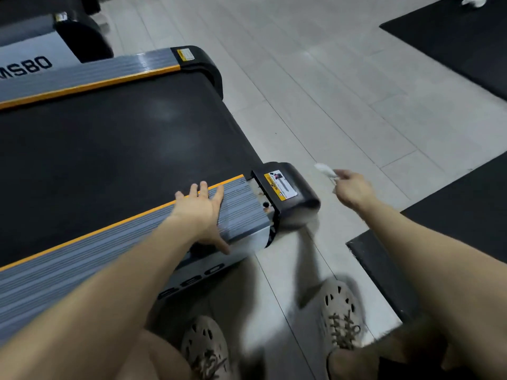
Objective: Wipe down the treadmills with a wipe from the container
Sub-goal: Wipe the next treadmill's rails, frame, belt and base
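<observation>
A crumpled white wipe (325, 170) is pinched in the curled fingers of the right hand (354, 189). It is held in the air above the pale floor (315, 105), just past the black end cap (297, 185) of the treadmill (109, 160), and looks poised for the next pass. The left hand (201, 209) lies flat with fingers spread on the grey side rail (241, 207), probably bracing the lean. No wipe container is in view.

Head cam — looks fwd/down, close.
</observation>
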The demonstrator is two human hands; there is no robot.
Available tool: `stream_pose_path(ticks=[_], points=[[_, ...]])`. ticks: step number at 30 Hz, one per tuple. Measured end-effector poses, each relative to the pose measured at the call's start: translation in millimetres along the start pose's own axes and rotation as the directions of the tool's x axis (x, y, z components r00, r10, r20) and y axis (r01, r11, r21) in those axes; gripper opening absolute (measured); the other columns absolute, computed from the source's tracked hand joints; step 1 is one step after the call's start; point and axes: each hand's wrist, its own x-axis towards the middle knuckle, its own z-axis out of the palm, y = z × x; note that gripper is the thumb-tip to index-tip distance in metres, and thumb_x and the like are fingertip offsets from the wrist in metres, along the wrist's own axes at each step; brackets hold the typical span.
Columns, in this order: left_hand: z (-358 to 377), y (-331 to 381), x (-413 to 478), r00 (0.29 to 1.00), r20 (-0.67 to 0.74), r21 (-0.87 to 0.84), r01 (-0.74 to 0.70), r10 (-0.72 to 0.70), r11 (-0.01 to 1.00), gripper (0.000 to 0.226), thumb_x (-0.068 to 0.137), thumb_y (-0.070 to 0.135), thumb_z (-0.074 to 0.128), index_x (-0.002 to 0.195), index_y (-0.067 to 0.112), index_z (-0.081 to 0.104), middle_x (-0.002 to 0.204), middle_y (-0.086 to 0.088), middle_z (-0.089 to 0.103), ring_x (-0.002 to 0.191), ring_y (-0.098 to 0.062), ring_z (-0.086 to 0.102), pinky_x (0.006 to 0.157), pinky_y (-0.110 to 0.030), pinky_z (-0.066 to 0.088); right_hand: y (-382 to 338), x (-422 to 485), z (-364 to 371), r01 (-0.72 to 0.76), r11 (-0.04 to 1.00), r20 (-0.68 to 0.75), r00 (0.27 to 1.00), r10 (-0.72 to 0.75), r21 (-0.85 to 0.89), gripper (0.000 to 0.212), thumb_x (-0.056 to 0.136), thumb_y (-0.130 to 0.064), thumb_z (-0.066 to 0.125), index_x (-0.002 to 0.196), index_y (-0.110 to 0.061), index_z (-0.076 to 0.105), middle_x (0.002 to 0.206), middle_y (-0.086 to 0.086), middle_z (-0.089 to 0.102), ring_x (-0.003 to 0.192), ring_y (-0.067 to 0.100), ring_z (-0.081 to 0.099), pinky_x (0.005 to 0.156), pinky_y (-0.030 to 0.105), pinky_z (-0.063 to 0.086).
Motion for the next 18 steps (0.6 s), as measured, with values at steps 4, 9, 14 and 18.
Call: stream_pose_path(ticks=[4,9,14,18], points=[[11,0,13,0.999,-0.038,0.003,-0.005,0.005,1.000,0.174,0.047,0.098,0.078,0.168,0.023,-0.023,0.178,-0.020,-0.009,0.164,-0.045,0.006,0.129,-0.063,0.024,19,15,-3,-0.183,0.982,-0.091,0.980,0.179,-0.043,0.055,0.083,-0.050,0.041,0.083,-0.009,0.079,0.084,0.012,0.076,0.076,0.030,0.065,0.067,0.035,0.049],[21,0,15,0.992,-0.123,-0.016,0.000,-0.002,1.000,0.173,0.046,0.096,0.080,0.169,0.025,-0.018,0.179,-0.019,0.000,0.164,-0.043,0.012,0.128,-0.062,0.026,1,25,7,-0.083,0.983,0.082,0.992,0.097,-0.165,0.070,0.084,-0.017,0.053,0.154,-0.026,0.049,0.070,0.006,0.077,0.090,0.024,0.071,0.078,0.031,0.052],[22,-3,16,0.990,-0.139,-0.026,-0.009,0.005,1.000,0.171,0.045,0.098,0.078,0.169,0.028,-0.017,0.179,-0.017,0.002,0.164,-0.041,0.013,0.129,-0.059,0.026,-24,13,41,-0.002,0.991,0.269,0.962,0.038,-0.131,0.060,0.079,-0.029,0.040,0.133,-0.033,0.067,0.074,0.006,0.068,0.082,0.030,0.072,0.069,0.032,0.052],[22,-2,15,0.990,-0.138,-0.023,-0.008,0.005,1.000,0.171,0.045,0.099,0.077,0.169,0.029,-0.017,0.180,-0.015,0.003,0.165,-0.039,0.014,0.129,-0.058,0.026,-20,-1,53,0.032,0.994,0.236,0.972,-0.006,-0.105,0.077,0.089,-0.086,0.040,0.141,-0.035,0.065,0.128,0.005,0.071,0.126,0.033,0.063,0.102,0.040,0.051]])
